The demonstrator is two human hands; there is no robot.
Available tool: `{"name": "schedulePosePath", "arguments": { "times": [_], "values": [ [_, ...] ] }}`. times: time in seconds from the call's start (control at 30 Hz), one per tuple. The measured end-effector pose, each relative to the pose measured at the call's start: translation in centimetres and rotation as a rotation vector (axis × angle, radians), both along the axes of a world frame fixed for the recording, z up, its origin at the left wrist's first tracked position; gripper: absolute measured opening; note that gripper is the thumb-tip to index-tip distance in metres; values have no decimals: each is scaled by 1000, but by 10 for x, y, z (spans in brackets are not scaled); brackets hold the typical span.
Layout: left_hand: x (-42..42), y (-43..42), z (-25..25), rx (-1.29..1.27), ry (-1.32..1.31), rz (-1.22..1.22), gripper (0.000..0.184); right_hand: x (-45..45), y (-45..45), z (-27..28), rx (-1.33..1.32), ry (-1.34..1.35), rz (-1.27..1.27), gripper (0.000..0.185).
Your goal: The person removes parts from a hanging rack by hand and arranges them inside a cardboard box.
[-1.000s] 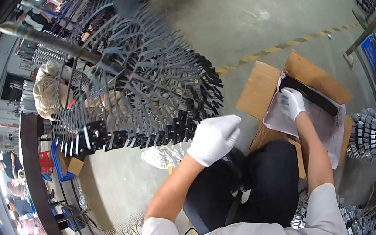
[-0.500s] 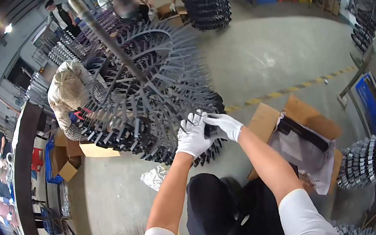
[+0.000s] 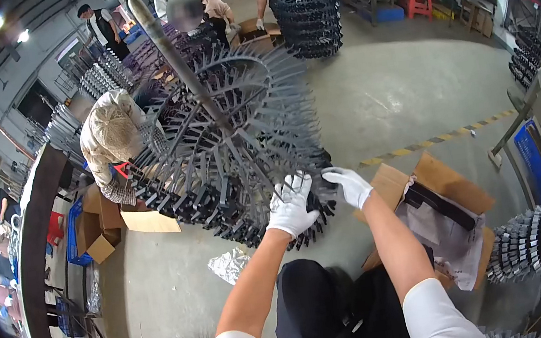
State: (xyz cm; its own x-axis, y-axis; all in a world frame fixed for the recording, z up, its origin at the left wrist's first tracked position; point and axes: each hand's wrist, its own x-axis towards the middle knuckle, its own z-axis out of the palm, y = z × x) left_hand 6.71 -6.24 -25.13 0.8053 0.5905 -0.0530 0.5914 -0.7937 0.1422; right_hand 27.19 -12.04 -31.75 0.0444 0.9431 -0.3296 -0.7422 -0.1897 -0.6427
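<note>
A tall rack (image 3: 220, 118) of grey prongs fans out around a slanted central pole, with small black parts (image 3: 200, 204) hanging in rows along its lower edge. My left hand (image 3: 292, 210), in a white glove, lies against the rack's near side, fingers apart among the prongs and thumb out to the right. Just right of it is my right hand (image 3: 352, 188), also gloved, its fingers and thumb closed around the edge of a dark part that is blurred and mostly hidden.
An open cardboard box (image 3: 447, 177) with paper lining stands at the right, near another loaded rack (image 3: 539, 237). Crumpled foil (image 3: 228, 266) lies on the floor. A person in a patterned cap (image 3: 117, 130) bends at the rack's left side. Yellow-black tape (image 3: 435, 138) crosses the floor.
My hands have moved apart a little; the right has shifted right, off the left hand's fingers. The whole view has shifted slightly, with the rack lower and further right.
</note>
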Motion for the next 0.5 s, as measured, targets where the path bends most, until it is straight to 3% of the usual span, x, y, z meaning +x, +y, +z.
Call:
{"name": "schedulePosePath", "arguments": {
  "times": [0.07,0.17,0.23,0.5],
  "values": [
    [-2,-11,14,-53,42,48,99,-7,-8,-4,-12,-42,20,46],
    [-18,-9,-13,71,-57,62,99,-38,-17,-2,-71,-57,31,50],
    [-25,-12,-1,47,83,96,97,-54,-14,1,-43,-9,36,48],
    [-25,-14,-9,107,89,66,91,-59,-6,10,-127,-112,45,30]
  ]
}}
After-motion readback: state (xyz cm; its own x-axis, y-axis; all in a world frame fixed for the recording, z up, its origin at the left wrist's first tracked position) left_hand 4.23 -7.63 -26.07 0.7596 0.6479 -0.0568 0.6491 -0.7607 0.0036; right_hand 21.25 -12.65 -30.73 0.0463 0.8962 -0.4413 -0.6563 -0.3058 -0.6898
